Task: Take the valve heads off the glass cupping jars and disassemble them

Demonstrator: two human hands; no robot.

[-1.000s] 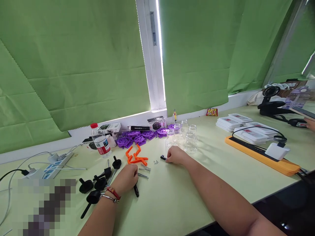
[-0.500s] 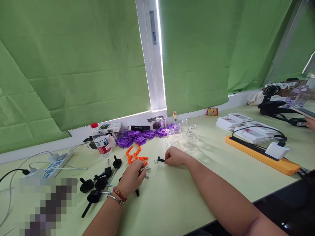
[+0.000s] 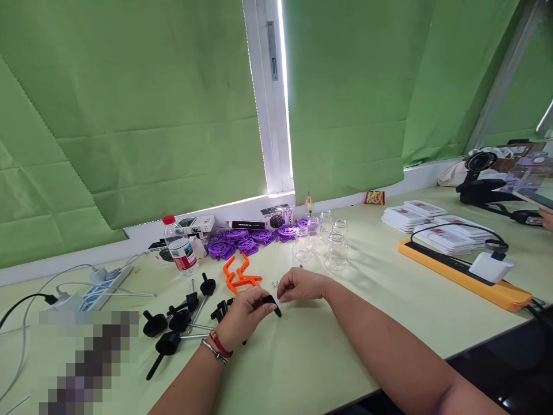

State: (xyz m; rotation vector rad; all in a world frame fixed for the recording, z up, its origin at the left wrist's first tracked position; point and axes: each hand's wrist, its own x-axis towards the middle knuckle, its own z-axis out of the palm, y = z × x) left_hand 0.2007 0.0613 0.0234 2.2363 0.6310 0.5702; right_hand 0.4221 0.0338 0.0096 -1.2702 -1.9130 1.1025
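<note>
Currently, a small black piece (image 3: 273, 303) sits between the thumb and fingers of the left hand (image 3: 246, 314), poking out above the pale green table (image 3: 311, 357) near its middle. Its far end tilts down toward the right, close to the fingertips of the right hand (image 3: 301, 285); whether they touch it cannot be told. The left hand is clamped on the piece, while the right hand's fingers are bent with their tips close to the thumb, and I cannot tell if they pinch anything.

Just behind the gap between the hands lie some tiny shiny bits (image 3: 275, 285), too small to make out. More black parts (image 3: 220, 311) rest right beside the left hand, and orange angled pieces (image 3: 237, 278) lie just beyond it. Farther left are black knobs (image 3: 167, 344) with metal rods.

Behind the orange pieces spreads a heap of purple parts (image 3: 246, 246), with a red-capped bottle (image 3: 184, 253) standing to its left and clear glass jars (image 3: 337, 253) to its right. Out to the right, an orange power strip (image 3: 462, 276) lies in front of stacked white packets (image 3: 449, 237). At the far right edge, another person's hand (image 3: 548, 219) holds a phone (image 3: 536, 199). Green blinds (image 3: 151, 115) cover the windows behind.
</note>
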